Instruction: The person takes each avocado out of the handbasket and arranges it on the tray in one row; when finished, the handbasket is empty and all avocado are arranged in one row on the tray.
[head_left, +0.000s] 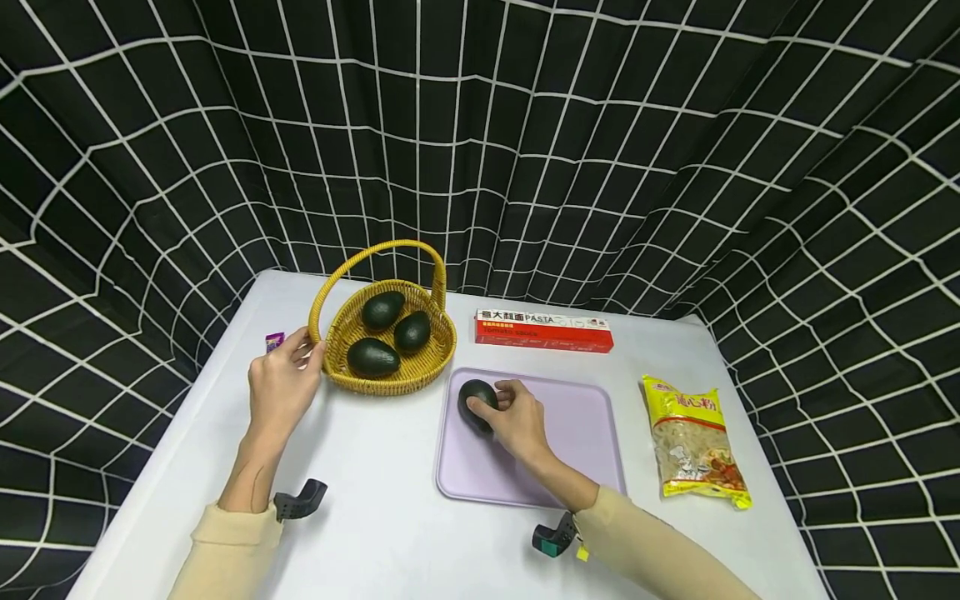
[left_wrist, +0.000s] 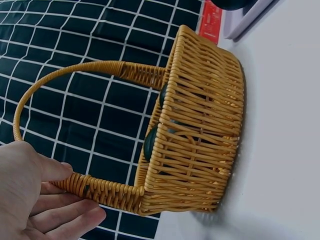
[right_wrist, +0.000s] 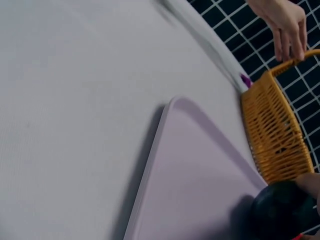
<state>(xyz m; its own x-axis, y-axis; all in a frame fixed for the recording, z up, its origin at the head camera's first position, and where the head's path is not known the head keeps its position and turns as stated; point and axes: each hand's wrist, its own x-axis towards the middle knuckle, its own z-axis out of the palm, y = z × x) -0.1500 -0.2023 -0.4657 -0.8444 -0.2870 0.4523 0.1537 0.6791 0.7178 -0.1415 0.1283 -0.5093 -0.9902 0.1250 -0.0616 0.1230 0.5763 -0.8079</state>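
Note:
My left hand (head_left: 284,382) pinches the handle (left_wrist: 95,191) of a yellow wicker basket (head_left: 390,386) between thumb and fingers, near the handle's left foot. Three dark green avocados (head_left: 373,357) lie in the basket. Over the left part of a pale purple tray (head_left: 577,433), my right hand (head_left: 517,417) grips another avocado (head_left: 474,400). In the right wrist view, this avocado (right_wrist: 280,210) sits at the lower right corner, with a shadow beside it on the tray; whether it touches the tray I cannot tell.
A red and white pasta box (head_left: 543,332) lies behind the tray. To the tray's right is a yellow bag of pasta (head_left: 693,442). A small purple packet (head_left: 274,341) lies left of the basket. Black curtains with white grid lines (head_left: 525,167) surround the white table (head_left: 360,500).

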